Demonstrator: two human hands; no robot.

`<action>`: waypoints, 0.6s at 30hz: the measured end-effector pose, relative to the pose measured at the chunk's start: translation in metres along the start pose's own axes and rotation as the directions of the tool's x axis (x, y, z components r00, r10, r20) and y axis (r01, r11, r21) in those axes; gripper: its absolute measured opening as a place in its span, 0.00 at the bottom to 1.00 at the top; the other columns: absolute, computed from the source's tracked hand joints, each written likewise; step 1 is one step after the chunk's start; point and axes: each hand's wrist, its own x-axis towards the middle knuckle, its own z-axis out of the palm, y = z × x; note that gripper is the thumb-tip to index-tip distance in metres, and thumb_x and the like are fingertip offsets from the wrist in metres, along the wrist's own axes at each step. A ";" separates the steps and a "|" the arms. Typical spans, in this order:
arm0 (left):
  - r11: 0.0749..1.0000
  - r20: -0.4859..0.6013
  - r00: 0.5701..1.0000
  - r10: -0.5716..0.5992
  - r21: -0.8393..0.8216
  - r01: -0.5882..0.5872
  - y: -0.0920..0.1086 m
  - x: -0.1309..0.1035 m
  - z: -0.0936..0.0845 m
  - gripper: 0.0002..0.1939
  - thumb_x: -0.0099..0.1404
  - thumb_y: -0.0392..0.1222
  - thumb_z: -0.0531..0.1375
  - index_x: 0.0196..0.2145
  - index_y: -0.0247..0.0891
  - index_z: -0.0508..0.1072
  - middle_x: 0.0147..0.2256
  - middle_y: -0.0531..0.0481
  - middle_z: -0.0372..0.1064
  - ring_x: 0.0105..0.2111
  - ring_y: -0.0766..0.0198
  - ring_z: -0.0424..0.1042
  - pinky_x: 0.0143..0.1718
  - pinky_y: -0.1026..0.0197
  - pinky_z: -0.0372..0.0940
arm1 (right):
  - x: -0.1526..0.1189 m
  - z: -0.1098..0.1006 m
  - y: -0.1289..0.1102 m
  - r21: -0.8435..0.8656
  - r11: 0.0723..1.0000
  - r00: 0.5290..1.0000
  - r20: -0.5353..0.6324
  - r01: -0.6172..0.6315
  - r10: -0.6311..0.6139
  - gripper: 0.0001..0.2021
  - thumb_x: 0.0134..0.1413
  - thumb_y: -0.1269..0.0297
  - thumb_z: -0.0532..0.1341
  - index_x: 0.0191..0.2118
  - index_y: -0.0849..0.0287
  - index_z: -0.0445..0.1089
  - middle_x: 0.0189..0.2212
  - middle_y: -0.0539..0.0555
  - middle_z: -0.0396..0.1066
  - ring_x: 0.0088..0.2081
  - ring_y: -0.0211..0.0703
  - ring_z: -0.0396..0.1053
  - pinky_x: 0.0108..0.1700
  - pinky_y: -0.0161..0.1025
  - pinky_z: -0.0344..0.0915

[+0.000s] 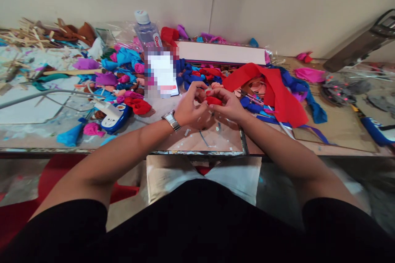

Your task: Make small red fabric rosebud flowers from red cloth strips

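Observation:
Both of my hands meet over the near middle of the table, pinching a small piece of red crepe-like material (213, 101). My left hand (191, 104), with a metal watch (171, 120) at the wrist, grips its left side with fingers curled. On the other side my right hand (230, 104) has its thumb and fingers closed on the same piece. The fingers partly hide the piece's shape. Just right of my hands a long red strip (277, 94) lies bent over a heap of coloured scraps. Tiny white bits are scattered on the tabletop below.
A phone (163, 74) leans against a clear bottle (148, 33) behind my left hand. Left of it are a power strip (115, 120) with a plugged-in cable and many coloured crumpled pieces. Wooden sticks (27, 37) pile up far left. A dark bottle (358, 43) lies tilted at right.

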 end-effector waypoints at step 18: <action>0.994 0.016 0.996 -0.093 -0.052 0.093 -0.002 0.000 0.002 0.19 0.67 0.45 0.68 0.51 0.41 0.68 0.35 0.53 0.74 0.34 0.65 0.75 0.37 0.61 0.70 | 0.000 0.004 -0.002 0.101 0.987 0.983 -0.124 -0.127 0.139 0.20 0.46 0.48 0.78 0.37 0.57 0.78 0.34 0.49 0.79 0.32 0.37 0.72 0.35 0.36 0.70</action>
